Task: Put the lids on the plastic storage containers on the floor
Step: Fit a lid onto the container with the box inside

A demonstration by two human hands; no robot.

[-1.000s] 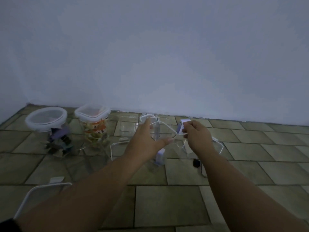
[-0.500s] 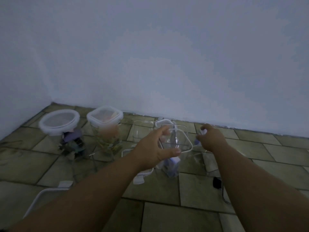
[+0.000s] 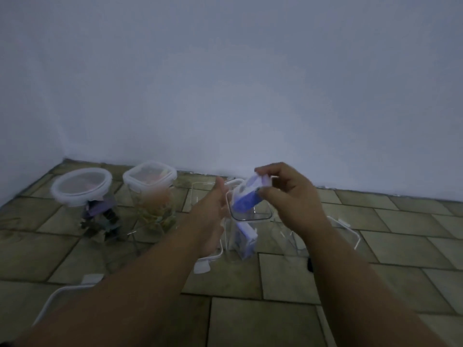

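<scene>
Clear plastic, tall and open at the top, the container [image 3: 253, 216] stands on the tiled floor [image 3: 250, 321] at the middle of the frame, just below the foot of the white wall [image 3: 225, 83]. Above its mouth the right hand [image 3: 290, 196] pinches a blue-and-white packet [image 3: 246, 199] between thumb and fingertips, and the packet hangs tilted over the rim. A second packet [image 3: 246, 236] of the same colours lies lower down inside. The left hand [image 3: 213, 211] is against the container's left wall with the thumb pointing up. Its fingers are hidden, so I cannot tell whether they grip the wall or only rest there. Three white-rimmed lids lie loose on the floor: the near lid [image 3: 216, 256] under the left wrist, the right lid [image 3: 355, 236] right of the container, and the corner lid [image 3: 52, 296] at lower left. At centre left stand two closed jars with blurred contents, the round-lidded jar [image 3: 81, 187] and, just beside it, the square-lidded jar [image 3: 149, 176]. A small black thing [image 3: 310, 265] lies by the right forearm.
</scene>
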